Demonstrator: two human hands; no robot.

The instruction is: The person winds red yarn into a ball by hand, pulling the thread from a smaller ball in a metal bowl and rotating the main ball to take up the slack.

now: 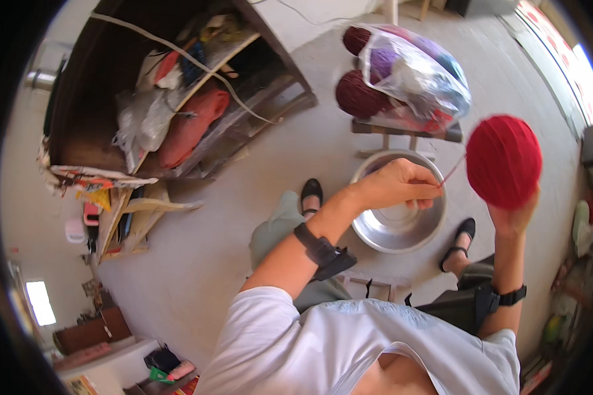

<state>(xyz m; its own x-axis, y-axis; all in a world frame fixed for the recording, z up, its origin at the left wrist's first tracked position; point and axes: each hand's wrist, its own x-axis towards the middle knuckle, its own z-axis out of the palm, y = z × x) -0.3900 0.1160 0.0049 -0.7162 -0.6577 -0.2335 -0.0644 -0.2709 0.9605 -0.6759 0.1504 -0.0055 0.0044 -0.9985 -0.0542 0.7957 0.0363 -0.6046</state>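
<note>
A big ball of red yarn [504,161] is held up at the right by my right hand [514,216], which grips it from below; most of those fingers are hidden behind the ball. From the ball a thin red strand [453,172] runs left to my left hand [402,181], where thumb and fingers pinch it. Beneath my left hand, a shiny metal basin [405,237] rests on the floor between my feet. Only part of the basin's inside shows past the hand.
Beyond the basin, a low stool [448,133] carries a clear plastic bag [408,85] and dark red yarn balls [360,94]. A dark wooden cabinet [263,99] with bags stands at the left. Assorted items [583,230] line the right side.
</note>
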